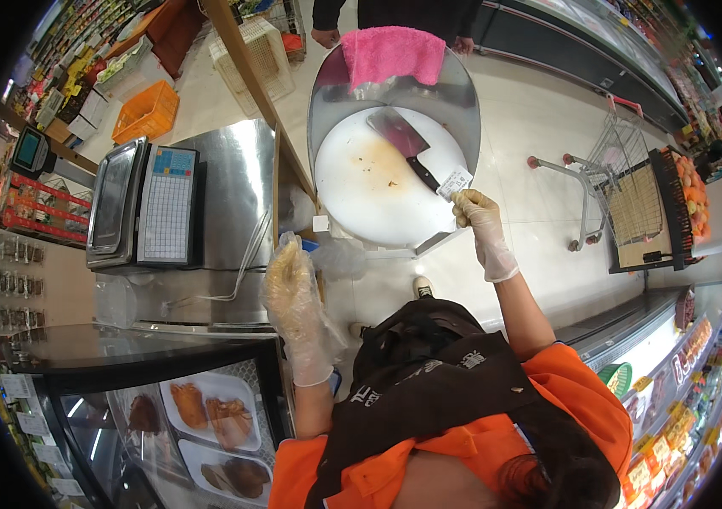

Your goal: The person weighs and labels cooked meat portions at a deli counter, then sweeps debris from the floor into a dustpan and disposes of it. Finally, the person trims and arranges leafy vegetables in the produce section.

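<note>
Gloved in clear plastic, my right hand [480,223] pinches a small printed paper label [454,183] at the near right edge of a round white chopping board [361,210]. A cleaver [399,135] with a black handle lies flat on the board, its handle end partly behind the label. My left hand [291,280], also gloved, is left of the board beside the steel counter. Loose clear plastic covers its fingers, which point away from me; whether they grip the plastic I cannot tell. Small brown crumbs and a yellowish stain mark the board.
A pink towel [392,56] hangs over the board's metal guard, with a person in dark clothes behind it. A weighing scale with a keypad [165,203] stands on the steel counter [227,165]. At lower left, a display case holds white trays [252,388] of cooked meat. A shopping cart [628,184] stands right.
</note>
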`<state>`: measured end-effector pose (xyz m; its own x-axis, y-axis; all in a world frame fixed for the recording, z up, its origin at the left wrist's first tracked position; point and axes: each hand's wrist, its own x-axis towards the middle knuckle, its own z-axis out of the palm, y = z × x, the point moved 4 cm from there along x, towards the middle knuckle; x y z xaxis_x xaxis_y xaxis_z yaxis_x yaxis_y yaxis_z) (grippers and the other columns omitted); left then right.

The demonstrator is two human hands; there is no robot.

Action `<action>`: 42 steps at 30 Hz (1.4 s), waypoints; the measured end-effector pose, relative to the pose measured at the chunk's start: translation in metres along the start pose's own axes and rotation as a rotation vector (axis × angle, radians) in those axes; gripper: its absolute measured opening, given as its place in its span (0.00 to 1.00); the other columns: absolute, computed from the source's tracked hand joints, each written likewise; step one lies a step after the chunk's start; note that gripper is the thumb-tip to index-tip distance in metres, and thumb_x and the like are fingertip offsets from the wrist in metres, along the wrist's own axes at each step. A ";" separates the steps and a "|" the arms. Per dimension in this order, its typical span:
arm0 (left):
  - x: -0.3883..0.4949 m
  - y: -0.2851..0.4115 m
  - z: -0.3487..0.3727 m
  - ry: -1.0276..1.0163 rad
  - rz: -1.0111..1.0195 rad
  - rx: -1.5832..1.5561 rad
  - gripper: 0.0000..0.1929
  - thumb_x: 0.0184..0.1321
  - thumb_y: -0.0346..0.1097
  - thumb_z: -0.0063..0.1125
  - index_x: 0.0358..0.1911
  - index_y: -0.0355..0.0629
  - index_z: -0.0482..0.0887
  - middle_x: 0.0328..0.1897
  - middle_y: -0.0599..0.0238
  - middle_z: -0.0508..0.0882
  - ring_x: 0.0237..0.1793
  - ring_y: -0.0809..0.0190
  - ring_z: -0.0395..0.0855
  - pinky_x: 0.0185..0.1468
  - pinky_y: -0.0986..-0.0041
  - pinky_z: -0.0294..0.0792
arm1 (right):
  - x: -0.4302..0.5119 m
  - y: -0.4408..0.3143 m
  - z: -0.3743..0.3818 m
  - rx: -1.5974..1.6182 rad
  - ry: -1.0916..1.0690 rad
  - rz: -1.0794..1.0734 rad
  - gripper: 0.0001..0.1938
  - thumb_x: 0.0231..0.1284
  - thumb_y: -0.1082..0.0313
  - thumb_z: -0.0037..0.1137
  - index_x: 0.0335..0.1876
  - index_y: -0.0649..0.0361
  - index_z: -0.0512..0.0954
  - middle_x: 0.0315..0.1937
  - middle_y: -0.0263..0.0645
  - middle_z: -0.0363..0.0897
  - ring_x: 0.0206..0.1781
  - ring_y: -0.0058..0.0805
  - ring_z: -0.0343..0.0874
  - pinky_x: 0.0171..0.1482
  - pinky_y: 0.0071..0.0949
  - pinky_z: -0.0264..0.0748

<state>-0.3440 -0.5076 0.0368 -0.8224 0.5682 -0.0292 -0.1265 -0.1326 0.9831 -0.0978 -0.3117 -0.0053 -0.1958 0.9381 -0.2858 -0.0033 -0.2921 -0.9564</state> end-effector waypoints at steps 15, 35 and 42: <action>-0.042 -0.050 0.125 0.273 -0.042 -0.059 0.11 0.61 0.24 0.54 0.48 0.34 0.80 0.55 0.59 0.78 0.55 0.62 0.76 0.59 0.74 0.69 | 0.166 -0.033 -0.124 0.189 -0.007 -0.024 0.07 0.58 0.66 0.60 0.30 0.60 0.77 0.20 0.26 0.70 0.20 0.11 0.59 0.25 0.13 0.55; -0.062 -0.030 0.084 0.558 0.033 0.108 0.08 0.59 0.30 0.59 0.41 0.38 0.84 0.40 0.67 0.82 0.38 0.72 0.75 0.45 0.81 0.68 | 0.122 -0.043 0.109 -0.020 -0.896 -0.040 0.08 0.57 0.64 0.62 0.29 0.58 0.77 0.21 0.26 0.71 0.22 0.10 0.62 0.27 0.13 0.58; 0.005 -0.035 0.046 0.393 -0.101 -0.424 0.14 0.62 0.32 0.55 0.49 0.34 0.78 0.46 0.59 0.80 0.43 0.65 0.79 0.51 0.74 0.72 | 0.088 -0.021 0.170 -0.028 -0.884 0.049 0.09 0.59 0.64 0.60 0.32 0.60 0.76 0.22 0.28 0.72 0.24 0.12 0.63 0.30 0.13 0.59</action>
<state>-0.3185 -0.4627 0.0104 -0.9285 0.2621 -0.2630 -0.3590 -0.4529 0.8161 -0.2819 -0.2550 0.0003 -0.8815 0.4341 -0.1859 0.0463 -0.3124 -0.9488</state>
